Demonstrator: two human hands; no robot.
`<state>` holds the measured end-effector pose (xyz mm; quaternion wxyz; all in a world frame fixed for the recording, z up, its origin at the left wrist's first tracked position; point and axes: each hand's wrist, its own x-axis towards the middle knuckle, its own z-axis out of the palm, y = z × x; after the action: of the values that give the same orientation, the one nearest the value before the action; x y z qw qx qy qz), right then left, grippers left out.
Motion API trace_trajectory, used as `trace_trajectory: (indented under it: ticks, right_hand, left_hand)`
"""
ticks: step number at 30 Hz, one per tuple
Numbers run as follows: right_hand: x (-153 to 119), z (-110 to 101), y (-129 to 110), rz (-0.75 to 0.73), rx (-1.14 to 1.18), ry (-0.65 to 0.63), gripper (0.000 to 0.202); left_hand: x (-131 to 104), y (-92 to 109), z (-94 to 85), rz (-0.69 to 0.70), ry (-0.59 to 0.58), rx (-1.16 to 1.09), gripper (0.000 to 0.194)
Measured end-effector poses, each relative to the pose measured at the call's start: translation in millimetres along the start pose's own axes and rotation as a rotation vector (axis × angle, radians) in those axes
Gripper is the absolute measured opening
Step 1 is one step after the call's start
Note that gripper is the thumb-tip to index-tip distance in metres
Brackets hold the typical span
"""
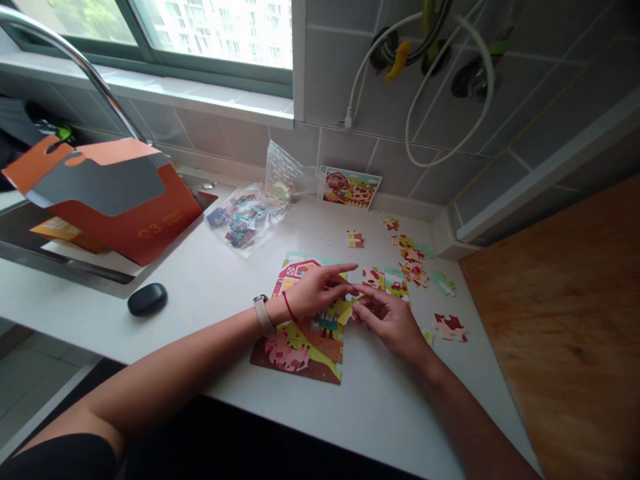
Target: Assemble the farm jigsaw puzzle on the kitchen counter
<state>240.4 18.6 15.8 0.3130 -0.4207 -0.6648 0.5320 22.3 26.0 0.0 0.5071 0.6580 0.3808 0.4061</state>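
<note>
A partly joined farm puzzle (pixel 320 357) lies on the white counter. Over its upper part rests my left hand (pixel 317 290), index finger stretched out and the other fingers bent near the puzzle's right edge. My right hand (pixel 387 320) pinches a yellow-green puzzle piece (pixel 347 312) at that edge, and its fingertips meet those of my left hand. Just beyond the hands are a brown-and-white piece (pixel 373 277) and a piece with a red tractor (pixel 397 285). A reference picture (pixel 350 187) leans against the tiled wall.
Loose pieces (pixel 413 267) lie at the right, with a brown-spotted piece (pixel 451 327) nearer. Plastic bags of pieces (pixel 247 217), a black mouse (pixel 147 300) and an open orange box (pixel 150 213) over the sink stand left. A wooden board (pixel 565 320) borders the right side.
</note>
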Motion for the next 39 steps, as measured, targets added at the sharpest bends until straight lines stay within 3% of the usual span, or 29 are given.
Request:
trace_trajectory:
  ticks: [4, 7, 12, 14, 19, 39]
  right_hand:
    - [2, -4, -1, 0.047, 0.076, 0.108, 0.044]
    - [4, -8, -4, 0.053, 0.137, 0.247, 0.042]
    - [4, -6, -4, -0.011, 0.196, 0.403, 0.039]
    - [4, -4, -4, -0.017, 0.222, 0.398, 0.038]
    - [4, -3, -5, 0.007, 0.251, 0.343, 0.040]
    - [3, -6, -3, -0.067, 0.116, 0.317, 0.036]
  left_hand:
    - [-4, 10, -1.1, -0.007, 0.098, -0.056, 0.041]
    - [-6, 13, -4.8, 0.064, 0.133, 0.010, 0.039]
    - [-7, 5, -5.3, 0.243, 0.143, 0.269, 0.060]
    - [-7, 1, -4.2, 0.291, 0.137, 0.358, 0.062]
    - [-6, 0, -3.1, 0.330, 0.174, 0.490, 0.048]
    - [-7, 6, -4.3, 0.357, 0.181, 0.505, 0.043]
